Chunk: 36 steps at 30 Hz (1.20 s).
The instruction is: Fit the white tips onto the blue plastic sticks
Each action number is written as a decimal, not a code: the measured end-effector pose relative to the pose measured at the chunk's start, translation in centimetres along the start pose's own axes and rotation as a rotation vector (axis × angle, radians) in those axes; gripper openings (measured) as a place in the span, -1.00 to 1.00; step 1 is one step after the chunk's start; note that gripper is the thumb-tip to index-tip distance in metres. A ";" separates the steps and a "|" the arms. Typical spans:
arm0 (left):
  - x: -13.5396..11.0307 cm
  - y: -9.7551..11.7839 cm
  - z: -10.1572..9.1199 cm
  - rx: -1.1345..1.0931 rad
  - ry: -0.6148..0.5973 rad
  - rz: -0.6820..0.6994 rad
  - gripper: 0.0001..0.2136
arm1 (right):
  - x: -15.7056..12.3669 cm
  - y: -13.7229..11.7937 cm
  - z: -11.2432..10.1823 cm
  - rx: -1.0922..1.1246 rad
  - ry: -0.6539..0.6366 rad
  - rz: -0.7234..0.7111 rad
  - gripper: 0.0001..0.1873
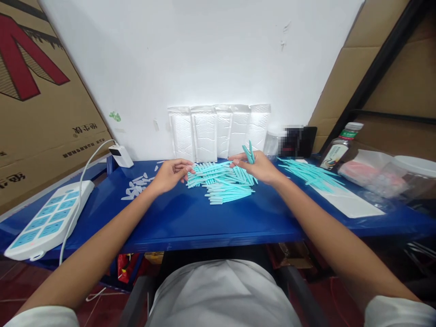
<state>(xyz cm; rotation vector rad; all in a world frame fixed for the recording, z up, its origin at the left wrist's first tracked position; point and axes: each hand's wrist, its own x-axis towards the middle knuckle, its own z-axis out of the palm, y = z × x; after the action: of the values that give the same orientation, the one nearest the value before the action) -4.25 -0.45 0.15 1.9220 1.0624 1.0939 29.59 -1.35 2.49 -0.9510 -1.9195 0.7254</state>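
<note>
You have passage along the front of the blue table (211,225), before the pile of turquoise sticks (229,190). White padded envelopes (205,136) obstruct the rear; a power strip (54,215) blocks far left, a bottle (337,153) the right.

Your left hand (173,175) curls at the left edge of a heap of turquoise sticks (230,190) on the blue desk (218,225). Your right hand (259,168) is over the heap's right side, with a few splayed sticks (251,155) gripped and pointing up from it. Near your left forearm (109,231) lie small whitish pieces (138,186), and farther left a white power strip (52,218) with blue sockets, a cable (81,188) running across it to a small white box (121,156). Five white padded envelopes (205,134) stand side by side against the wall (211,54). To your right, a second turquoise pile (308,173) lies partly on a flat white oblong (361,206), near a capped bottle (340,145).
</note>
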 end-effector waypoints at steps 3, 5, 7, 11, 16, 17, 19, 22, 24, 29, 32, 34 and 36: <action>-0.4 0.2 1.0 -0.071 -0.035 -0.036 -0.50 | -0.1 -0.2 0.1 0.009 0.002 -0.014 -0.59; -0.7 0.3 1.4 -0.114 -0.048 -0.060 -0.50 | -0.2 -0.3 0.1 0.015 -0.005 -0.021 -0.55; -0.8 0.5 1.7 -0.136 -0.043 -0.070 -0.50 | -0.2 -0.3 0.2 0.013 -0.015 -0.027 -0.53; -1.0 0.6 1.8 -0.136 -0.019 -0.077 -0.52 | -0.2 -0.2 0.2 0.029 -0.032 -0.025 -0.53; -0.9 0.6 1.8 -0.167 0.009 -0.073 -0.55 | -0.3 -0.3 0.0 0.035 0.009 -0.032 -0.55; -0.9 0.6 1.8 -0.173 0.008 -0.076 -0.55 | -0.3 -0.3 -0.1 0.037 0.014 -0.029 -0.54; -1.0 0.7 1.8 -0.188 -0.001 -0.081 -0.55 | -0.2 -0.3 -0.1 0.042 0.011 -0.025 -0.54; -1.1 0.9 1.9 -0.200 -0.028 -0.088 -0.55 | -0.2 -0.4 0.0 0.060 -0.012 -0.027 -0.54; -1.2 1.0 2.0 -0.190 -0.049 -0.093 -0.57 | -0.3 -0.6 0.3 0.062 -0.036 -0.022 -0.54; -1.5 0.9 2.6 -0.182 -0.034 -0.102 -0.61 | -0.6 -1.3 1.6 0.033 -0.074 0.026 -0.58; -1.4 0.9 3.0 -0.180 -0.012 -0.118 -0.59 | -0.5 -1.2 2.0 0.028 -0.067 0.035 -0.59; -1.2 0.8 3.1 -0.162 0.007 -0.113 -0.58 | -0.3 -0.8 1.9 0.019 -0.067 0.021 -0.59; -0.7 0.5 3.2 -0.120 0.035 -0.093 -0.55 | 0.1 -0.2 1.7 -0.003 -0.051 0.001 -0.59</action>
<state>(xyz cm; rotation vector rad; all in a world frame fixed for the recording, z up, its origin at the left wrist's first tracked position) -1.47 -1.82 -1.03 1.7483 1.0694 1.1174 27.96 -1.55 1.86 -0.9440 -1.9651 0.7547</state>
